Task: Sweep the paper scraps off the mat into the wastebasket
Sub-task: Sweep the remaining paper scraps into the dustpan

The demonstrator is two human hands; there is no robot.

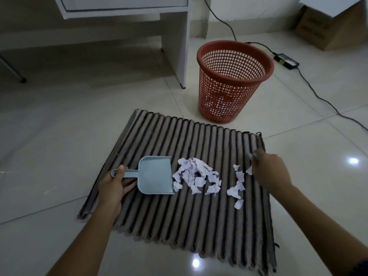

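The mat (191, 206) is striped beige and black; on it lie white paper scraps (196, 179) and a pale blue dustpan (156, 176). Beyond the mat stands a red mesh wastebasket (229, 84).

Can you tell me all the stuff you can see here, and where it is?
mat: one, striped beige and dark, on the floor
paper scraps: many, white, on the mat
dustpan: one, light blue, mouth against the scraps
wastebasket: one, red mesh, behind the mat
desk: one, white, top left
cable: one, black, across the floor, right
power adapter: one, black, right of the basket
cardboard box: one, brown, top right
left hand: holds the dustpan's handle
right hand: closed on something small and blurred
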